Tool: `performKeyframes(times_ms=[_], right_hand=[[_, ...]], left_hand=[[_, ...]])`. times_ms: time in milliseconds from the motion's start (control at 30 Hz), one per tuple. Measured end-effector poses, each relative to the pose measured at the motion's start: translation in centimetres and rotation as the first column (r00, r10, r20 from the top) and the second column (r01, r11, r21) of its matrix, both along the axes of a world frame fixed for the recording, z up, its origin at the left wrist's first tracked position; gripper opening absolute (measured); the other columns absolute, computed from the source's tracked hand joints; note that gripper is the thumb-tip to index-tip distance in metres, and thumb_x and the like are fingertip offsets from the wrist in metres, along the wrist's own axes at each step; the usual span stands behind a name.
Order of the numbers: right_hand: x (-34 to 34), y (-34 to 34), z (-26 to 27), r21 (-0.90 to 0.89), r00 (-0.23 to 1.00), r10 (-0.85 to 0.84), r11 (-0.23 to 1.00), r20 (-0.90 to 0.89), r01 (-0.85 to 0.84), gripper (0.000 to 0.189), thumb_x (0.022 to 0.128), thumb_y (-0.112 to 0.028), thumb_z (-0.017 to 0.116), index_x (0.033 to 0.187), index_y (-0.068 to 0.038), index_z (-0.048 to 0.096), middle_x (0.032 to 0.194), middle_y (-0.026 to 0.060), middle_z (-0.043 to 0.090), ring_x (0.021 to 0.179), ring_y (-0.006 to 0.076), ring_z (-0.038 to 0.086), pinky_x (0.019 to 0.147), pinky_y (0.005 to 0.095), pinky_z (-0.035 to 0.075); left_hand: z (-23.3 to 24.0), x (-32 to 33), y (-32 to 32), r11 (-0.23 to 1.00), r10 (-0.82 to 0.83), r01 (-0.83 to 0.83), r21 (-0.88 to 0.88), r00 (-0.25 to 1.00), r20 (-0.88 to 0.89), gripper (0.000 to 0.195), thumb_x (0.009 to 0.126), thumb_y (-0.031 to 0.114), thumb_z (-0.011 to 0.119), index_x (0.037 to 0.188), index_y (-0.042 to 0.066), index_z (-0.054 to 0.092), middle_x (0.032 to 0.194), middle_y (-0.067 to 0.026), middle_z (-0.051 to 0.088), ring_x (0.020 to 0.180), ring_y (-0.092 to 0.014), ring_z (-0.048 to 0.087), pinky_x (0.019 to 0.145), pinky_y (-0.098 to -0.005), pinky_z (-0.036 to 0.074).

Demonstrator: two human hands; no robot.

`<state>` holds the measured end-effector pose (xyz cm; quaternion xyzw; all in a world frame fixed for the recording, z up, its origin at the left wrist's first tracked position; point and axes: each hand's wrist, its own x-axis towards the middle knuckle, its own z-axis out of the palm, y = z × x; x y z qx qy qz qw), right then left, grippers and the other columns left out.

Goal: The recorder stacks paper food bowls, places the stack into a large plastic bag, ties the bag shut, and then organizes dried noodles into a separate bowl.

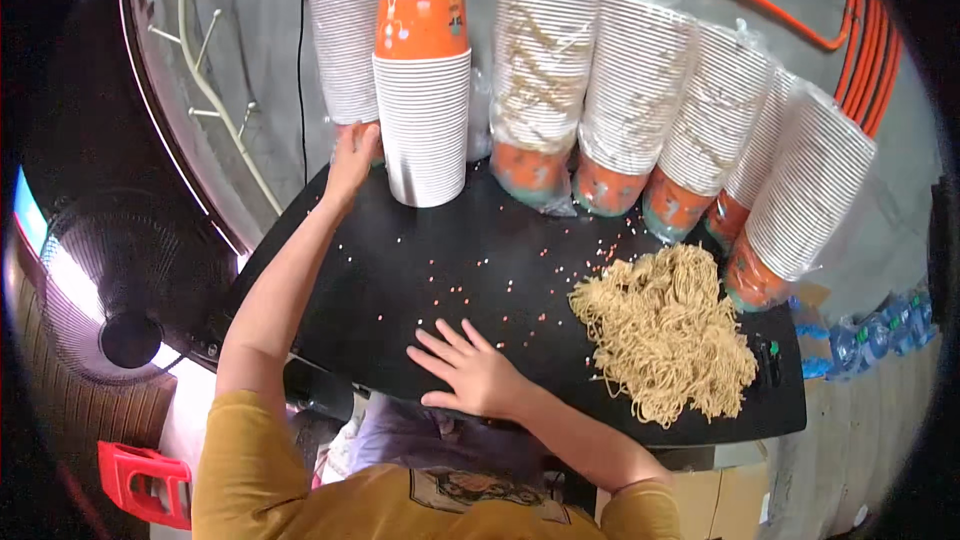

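My left hand [354, 161] reaches to the lower part of a wrapped stack of paper cups [346, 52] at the back left; whether its fingers grip the stack cannot be told. Just right of it stands an unwrapped inverted stack of white-rimmed paper cups [424, 127], its top one orange and green. My right hand [476, 375], fingers spread, rests at the near edge of the black table [420, 277] and holds nothing. A tangled heap of beige string [667, 337] lies to its right.
Several plastic-wrapped cup stacks [634, 82] line the table's back and right. Small red and white bits [451, 289] are scattered across the tabletop. Dark pen-like items [769, 361] lie at the right edge. A fan [129, 339] stands left, above a red plastic stool [146, 484].
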<state>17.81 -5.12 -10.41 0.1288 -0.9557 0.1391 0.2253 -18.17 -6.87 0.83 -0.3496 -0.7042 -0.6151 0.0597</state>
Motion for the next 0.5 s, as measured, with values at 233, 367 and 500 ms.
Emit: performKeyframes(times_ms=[233, 367, 500], right_hand=[[0.9, 4.7, -0.6, 0.033, 0.944, -0.33, 0.944, 0.026, 0.329, 0.059, 0.091, -0.046, 0.056, 0.134, -0.007, 0.052, 0.143, 0.016, 0.045, 0.136, 0.0386, 0.037, 0.111, 0.0565, 0.026], [0.7, 5.6, -0.2, -0.057, 0.921, -0.389, 0.919, 0.025, 0.389, 0.051, 0.092, -0.04, 0.058, 0.13, -0.006, 0.054, 0.14, 0.0163, 0.048, 0.135, 0.0372, 0.039, 0.111, 0.0547, 0.028], [0.1, 5.7, 0.4, -0.125, 0.932, -0.363, 0.924, 0.01, 0.361, 0.047, 0.092, -0.037, 0.059, 0.128, -0.007, 0.056, 0.138, 0.0154, 0.05, 0.134, 0.0349, 0.041, 0.111, 0.0508, 0.03]], left_hand=[[7.5, -3.4, 5.7, 0.967, 0.251, -0.218, 0.127, 0.894, -0.371, 0.096, 0.081, 0.053, 0.069, 0.148, 0.0, 0.025, 0.144, -0.0299, 0.033, 0.137, -0.04, 0.031, 0.113, -0.0437, 0.028], [14.0, -6.4, 8.9, 0.944, 0.329, -0.265, 0.196, 0.727, -0.603, 0.113, 0.071, 0.061, 0.075, 0.152, 0.008, 0.017, 0.145, -0.0315, 0.03, 0.137, -0.044, 0.029, 0.113, -0.0473, 0.028], [17.5, -8.5, 11.4, 0.966, 0.255, -0.217, 0.138, 0.75, -0.61, 0.113, 0.069, 0.063, 0.075, 0.152, 0.011, 0.018, 0.145, -0.0331, 0.03, 0.137, -0.045, 0.029, 0.111, -0.0488, 0.031]])
